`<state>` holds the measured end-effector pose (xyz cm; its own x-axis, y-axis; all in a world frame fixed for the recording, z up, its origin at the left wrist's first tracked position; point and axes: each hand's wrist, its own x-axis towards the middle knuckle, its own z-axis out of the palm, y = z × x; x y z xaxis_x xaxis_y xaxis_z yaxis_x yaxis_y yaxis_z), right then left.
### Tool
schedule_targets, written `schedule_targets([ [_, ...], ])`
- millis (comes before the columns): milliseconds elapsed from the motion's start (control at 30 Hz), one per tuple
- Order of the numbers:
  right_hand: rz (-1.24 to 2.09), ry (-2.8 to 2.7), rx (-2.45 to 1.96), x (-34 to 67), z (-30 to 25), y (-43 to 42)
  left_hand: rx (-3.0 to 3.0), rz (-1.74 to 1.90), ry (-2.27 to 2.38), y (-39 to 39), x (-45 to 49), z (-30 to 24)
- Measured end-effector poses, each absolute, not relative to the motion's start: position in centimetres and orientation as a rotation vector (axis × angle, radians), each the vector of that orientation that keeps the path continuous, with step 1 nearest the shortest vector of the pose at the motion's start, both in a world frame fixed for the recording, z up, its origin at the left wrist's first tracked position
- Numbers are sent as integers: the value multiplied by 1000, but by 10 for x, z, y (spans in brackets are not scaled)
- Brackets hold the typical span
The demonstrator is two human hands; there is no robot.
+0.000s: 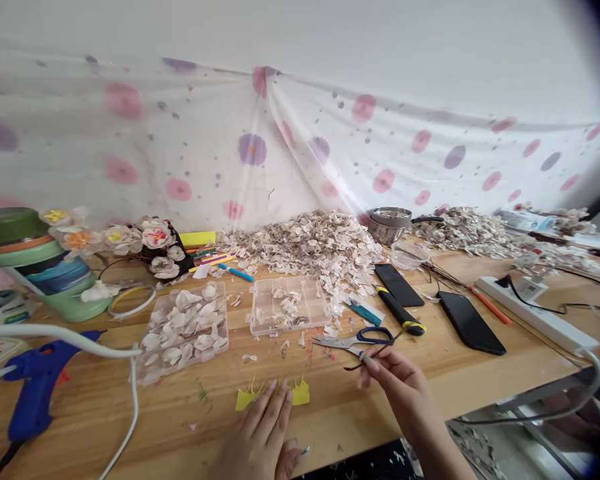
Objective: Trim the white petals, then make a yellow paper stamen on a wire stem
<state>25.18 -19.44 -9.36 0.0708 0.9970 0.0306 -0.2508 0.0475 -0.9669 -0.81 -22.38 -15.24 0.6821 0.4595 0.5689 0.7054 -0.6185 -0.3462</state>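
Observation:
My left hand (263,433) lies flat on the wooden table (105,427), fingers stretched out and resting on a strip of yellow paper (300,395) with a fringed top edge. My right hand (395,380) is to its right, fingers pinched round a thin dark wire or stem (356,365). Just beyond that hand lie scissors (353,341) with blue handles. Two clear plastic boxes of pale shell-like petals (185,327) (287,312) sit further back.
A blue glue gun (35,390) with a white cable (65,337) lies at the left. Stacked tape rolls (40,267) and paper flowers (150,243) stand behind it. A large heap of petals (320,243), a metal bowl (387,223), two phones (470,323) and a power strip (535,313) are to the right.

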Motion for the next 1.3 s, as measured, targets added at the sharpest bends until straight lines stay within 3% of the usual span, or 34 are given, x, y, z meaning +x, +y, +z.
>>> schedule_targets([
  [167,1164,-1242,-990,217,-108,-207,-2367,-896,-1260,-232,2,-141],
  [367,832,-1325,-710,175,-110,-217,-2407,-2106,-2198,-237,23,-113],
  [467,824,-1366,-663,167,-109,-219,-2055,-2695,-2350,-234,28,-111],
  [533,911,-1375,-653,166,-112,-222,-1844,-2888,-2368,-232,27,-114],
  [800,1183,-889,-745,169,-124,-228,-1228,-3008,-2540,-223,14,-111],
  [1033,1282,-906,-803,178,-125,-220,-931,-3109,-2333,-223,13,-112],
  [1300,1098,-1005,-892,190,-115,-220,-901,-3119,-2198,-227,14,-109],
])
